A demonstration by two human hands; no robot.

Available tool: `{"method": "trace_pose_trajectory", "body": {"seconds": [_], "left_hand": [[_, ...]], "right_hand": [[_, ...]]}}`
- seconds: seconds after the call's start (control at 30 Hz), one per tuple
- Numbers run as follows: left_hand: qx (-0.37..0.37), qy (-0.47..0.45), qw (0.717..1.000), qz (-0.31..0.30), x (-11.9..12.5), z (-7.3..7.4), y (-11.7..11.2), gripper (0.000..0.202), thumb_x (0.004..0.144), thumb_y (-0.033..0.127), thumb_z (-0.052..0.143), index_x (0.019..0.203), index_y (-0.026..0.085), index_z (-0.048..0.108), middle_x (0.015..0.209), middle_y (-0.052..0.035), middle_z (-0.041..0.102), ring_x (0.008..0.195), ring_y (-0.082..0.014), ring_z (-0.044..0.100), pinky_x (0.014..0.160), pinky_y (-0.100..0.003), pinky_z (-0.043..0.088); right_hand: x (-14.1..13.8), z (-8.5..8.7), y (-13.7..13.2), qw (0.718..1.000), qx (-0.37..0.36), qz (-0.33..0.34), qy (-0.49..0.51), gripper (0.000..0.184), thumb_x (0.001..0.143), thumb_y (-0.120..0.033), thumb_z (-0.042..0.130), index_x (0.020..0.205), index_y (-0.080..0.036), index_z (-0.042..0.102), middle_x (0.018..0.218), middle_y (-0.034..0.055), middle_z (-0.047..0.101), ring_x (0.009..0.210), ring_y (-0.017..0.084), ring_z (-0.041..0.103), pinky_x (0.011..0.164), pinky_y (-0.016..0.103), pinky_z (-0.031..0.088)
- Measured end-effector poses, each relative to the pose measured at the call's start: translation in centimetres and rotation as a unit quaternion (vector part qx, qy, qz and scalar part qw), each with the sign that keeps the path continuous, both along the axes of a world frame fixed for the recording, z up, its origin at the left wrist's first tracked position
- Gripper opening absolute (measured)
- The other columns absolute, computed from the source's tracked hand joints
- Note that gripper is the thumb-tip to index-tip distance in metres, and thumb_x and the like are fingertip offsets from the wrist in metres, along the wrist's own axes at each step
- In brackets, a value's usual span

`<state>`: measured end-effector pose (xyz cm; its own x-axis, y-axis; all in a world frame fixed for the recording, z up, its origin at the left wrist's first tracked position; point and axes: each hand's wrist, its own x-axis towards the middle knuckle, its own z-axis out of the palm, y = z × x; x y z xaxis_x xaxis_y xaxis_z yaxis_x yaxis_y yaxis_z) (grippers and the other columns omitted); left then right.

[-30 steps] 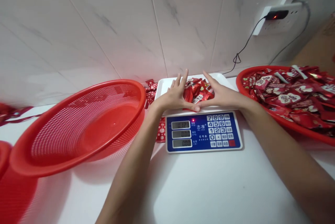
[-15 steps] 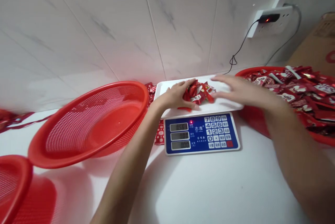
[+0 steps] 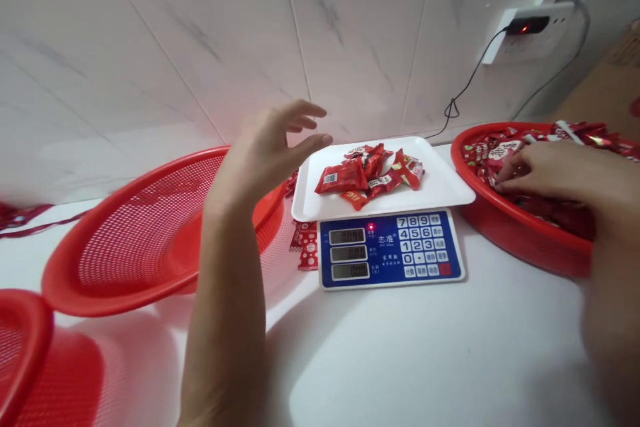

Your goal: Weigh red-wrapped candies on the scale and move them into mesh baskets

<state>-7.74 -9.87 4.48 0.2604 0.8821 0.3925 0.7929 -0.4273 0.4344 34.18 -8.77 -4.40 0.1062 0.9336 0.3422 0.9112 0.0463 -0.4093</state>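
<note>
White rectangular plastic tray: behind the blue rectangular keypad panel, red wrapped packets on it.
Red mesh plastic basket: left of the tray, partly behind the left hand.
Second red mesh basket: nearer, farther left.
Red round plastic basin: right of the tray, more packets inside, right hand over them.

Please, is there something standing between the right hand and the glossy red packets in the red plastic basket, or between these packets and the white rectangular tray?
Nothing visible separates the right hand from the packets. Toward the tray, only the basket's tray-side rim stands between.
</note>
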Motion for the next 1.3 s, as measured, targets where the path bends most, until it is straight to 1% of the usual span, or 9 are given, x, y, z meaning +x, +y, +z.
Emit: {"method": "trace_pose_trajectory", "body": {"seconds": [0.17,0.37,0.47,0.57,0.63,0.77,0.9,1.07,1.3], "left_hand": [[-0.024,0.012,0.999,0.018,-0.3,0.1,0.1,0.038,0.093,0.044,0.067,0.127,0.029,0.069,0.121,-0.0055,0.075,0.112,-0.0285,0.069,0.095,-0.039,0.057],[-0.03,0.018,0.999,0.016,-0.1,0.2,0.0,0.038,0.092,0.045,0.068,0.126,0.029,0.071,0.12,-0.0052,0.075,0.108,-0.0284,0.07,0.093,-0.038,0.058],[-0.035,0.018,0.999,0.018,-0.1,0.2,-0.1,0.037,0.092,0.044,0.068,0.126,0.029,0.071,0.119,-0.0052,0.075,0.107,-0.0274,0.07,0.093,-0.038,0.058],[-0.041,0.013,0.999,0.018,-0.2,0.2,-0.1,0.037,0.093,0.044,0.067,0.126,0.028,0.071,0.12,-0.0055,0.075,0.107,-0.026,0.07,0.095,-0.037,0.057],[-0.042,0.014,0.999,0.019,-0.3,0.3,-0.1,0.038,0.093,0.045,0.067,0.127,0.028,0.07,0.121,-0.0059,0.074,0.107,-0.0256,0.07,0.095,-0.037,0.057],[-0.049,0.03,0.998,0.008,-0.5,0.2,0.1,0.039,0.094,0.047,0.066,0.128,0.028,0.069,0.121,-0.0064,0.074,0.108,-0.0254,0.07,0.092,-0.037,0.058],[-0.055,0.049,0.997,0.001,-0.5,0.1,0.2,0.037,0.095,0.045,0.065,0.127,0.028,0.069,0.118,-0.0064,0.075,0.107,-0.0253,0.071,0.089,-0.035,0.058],[-0.062,0.056,0.996,0.009,-0.1,0.0,0.1,0.038,0.094,0.043,0.067,0.13,0.029,0.069,0.118,-0.0064,0.075,0.103,-0.0255,0.071,0.088,-0.035,0.056],[-0.067,0.072,0.995,0.02,-0.1,0.0,0.1,0.038,0.094,0.044,0.068,0.129,0.03,0.069,0.117,-0.0052,0.075,0.102,-0.0257,0.071,0.086,-0.034,0.055]], "right_hand": [[-3.8,2.5,-1.4,0.974,-0.143,-0.099,-0.144,0.015,0.068,-0.033,0.076,0.058,-0.026,0.066,0.057,0.0034,0.062,0.05,0.021,0.054,0.055,0.038,0.042],[-4.0,2.4,-1.5,0.992,-0.01,-0.034,-0.122,0.018,0.063,-0.028,0.077,0.053,-0.026,0.062,0.049,0.0009,0.054,0.046,0.015,0.045,0.054,0.034,0.042],[-5.6,4.3,-2.7,0.986,0.023,-0.105,-0.129,0.016,0.065,-0.031,0.076,0.057,-0.028,0.062,0.052,0.0031,0.055,0.054,0.02,0.052,0.057,0.037,0.044],[-8.8,6.6,-4.1,0.978,0.115,-0.175,-0.016,0.007,0.073,-0.03,0.068,0.072,-0.027,0.061,0.068,0.0061,0.063,0.074,0.028,0.066,0.071,0.044,0.052],[-11.0,7.2,-4.5,0.97,0.165,-0.128,0.127,0.008,0.078,-0.031,0.063,0.081,-0.027,0.057,0.076,0.006,0.067,0.077,0.026,0.069,0.072,0.043,0.056],[-14.4,5.7,-3.6,0.947,0.047,0.014,0.319,0.01,0.081,-0.028,0.061,0.083,-0.025,0.053,0.07,0.0021,0.066,0.062,0.02,0.069,0.062,0.036,0.059],[-15.8,3.0,-2.1,0.953,-0.033,0.099,0.284,0.011,0.082,-0.029,0.063,0.083,-0.023,0.053,0.067,0.0009,0.067,0.065,0.02,0.072,0.07,0.036,0.061],[-16.2,1.8,-1.7,0.963,0.026,0.064,0.26,0.018,0.079,-0.031,0.065,0.092,-0.022,0.055,0.097,0.0066,0.073,0.073,0.021,0.073,0.07,0.038,0.061],[-15.8,3.5,-3.0,0.974,0.125,0.046,0.181,0.033,0.077,-0.03,0.069,0.108,-0.025,0.061,0.115,0.0048,0.071,0.08,0.02,0.071,0.077,0.04,0.062]]}}
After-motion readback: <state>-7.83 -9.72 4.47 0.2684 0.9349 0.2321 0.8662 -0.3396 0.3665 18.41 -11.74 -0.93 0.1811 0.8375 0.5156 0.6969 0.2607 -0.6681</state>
